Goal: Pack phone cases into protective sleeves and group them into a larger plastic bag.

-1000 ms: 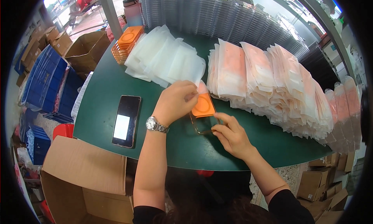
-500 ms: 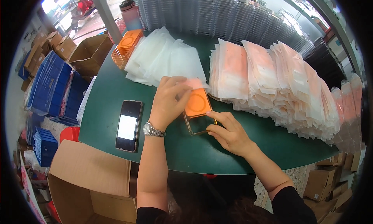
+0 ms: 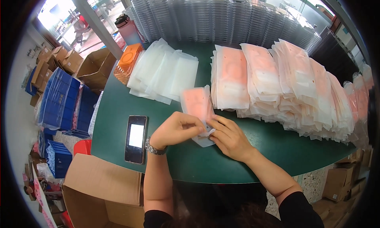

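Observation:
A frosted white bag point(image 3: 195, 100) with an orange insert showing through lies on the green table in front of me. At the bag's near end, my left hand point(image 3: 177, 130) has thumb and fingers pinched on its edge. From the other side my right hand point(image 3: 232, 140) grips the same end between thumb and fingers. The phone case seen earlier is hidden or blurred by the bag now. Beyond my left hand lie fanned, flat frosted bags point(image 3: 160, 71). Piled filled bags point(image 3: 273, 79), orange inside, stand to the right.
A phone with a lit screen point(image 3: 136, 139) lies left on the table point(image 3: 109, 127). An orange-filled clear basket point(image 3: 127, 62) and a bottle point(image 3: 127, 29) stand at the far left. Clear plastic tray stacks point(image 3: 202, 18) line the back. An open cardboard box point(image 3: 105, 178) is at lower left.
The clear-edged phone case with its orange insert has gone into the frosted bag. Both hands have moved nearer to me, onto the bag's near end. The view has shifted slightly.

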`<control>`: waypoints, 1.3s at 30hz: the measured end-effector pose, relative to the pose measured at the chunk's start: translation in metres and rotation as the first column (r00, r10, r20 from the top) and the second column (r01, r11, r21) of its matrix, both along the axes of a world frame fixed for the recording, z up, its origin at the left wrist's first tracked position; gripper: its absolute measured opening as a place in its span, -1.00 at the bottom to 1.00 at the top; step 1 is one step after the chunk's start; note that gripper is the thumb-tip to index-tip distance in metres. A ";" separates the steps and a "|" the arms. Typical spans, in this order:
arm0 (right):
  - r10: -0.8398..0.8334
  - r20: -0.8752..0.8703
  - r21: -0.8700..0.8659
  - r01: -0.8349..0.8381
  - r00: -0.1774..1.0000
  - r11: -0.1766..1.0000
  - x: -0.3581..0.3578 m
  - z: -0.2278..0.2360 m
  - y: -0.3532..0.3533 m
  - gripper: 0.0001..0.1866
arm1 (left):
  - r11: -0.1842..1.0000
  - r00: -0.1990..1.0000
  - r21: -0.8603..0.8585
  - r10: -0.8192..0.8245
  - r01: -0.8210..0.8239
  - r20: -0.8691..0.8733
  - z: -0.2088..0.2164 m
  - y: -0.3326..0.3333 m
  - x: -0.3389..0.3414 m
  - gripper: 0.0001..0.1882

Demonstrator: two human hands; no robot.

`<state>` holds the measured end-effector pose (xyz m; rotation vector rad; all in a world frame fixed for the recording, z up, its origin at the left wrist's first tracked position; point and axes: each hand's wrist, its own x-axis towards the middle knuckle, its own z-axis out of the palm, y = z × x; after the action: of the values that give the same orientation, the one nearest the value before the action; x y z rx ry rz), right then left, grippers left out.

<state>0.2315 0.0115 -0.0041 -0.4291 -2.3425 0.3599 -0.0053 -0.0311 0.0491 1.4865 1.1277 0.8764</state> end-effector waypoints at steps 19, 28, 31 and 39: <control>0.016 -0.005 -0.232 -0.017 1.000 0.973 0.003 -0.017 0.004 -0.66 | 0.668 0.238 0.554 0.719 -0.496 -0.654 -0.040 0.130 -0.032 -0.44; 0.184 -0.330 -0.211 -0.262 0.926 0.942 0.008 -0.007 -0.004 -0.61 | 0.669 0.631 -0.035 0.716 -0.742 0.300 -0.004 -0.004 -0.008 -0.66; 0.164 -0.330 -0.228 -0.247 0.930 0.942 0.007 -0.007 -0.006 -0.58 | 0.718 0.533 -0.218 0.654 -0.661 0.538 0.007 -0.026 0.053 -0.62; 0.135 -0.361 -0.149 -0.200 0.923 0.968 0.017 0.000 0.000 -0.49 | 0.756 0.673 -0.060 0.614 -0.652 0.412 0.032 -0.009 0.092 -0.47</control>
<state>0.2487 0.0116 -0.0038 -0.2254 -2.0088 0.6816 0.0866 -0.0400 0.0810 0.8805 1.3051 1.6638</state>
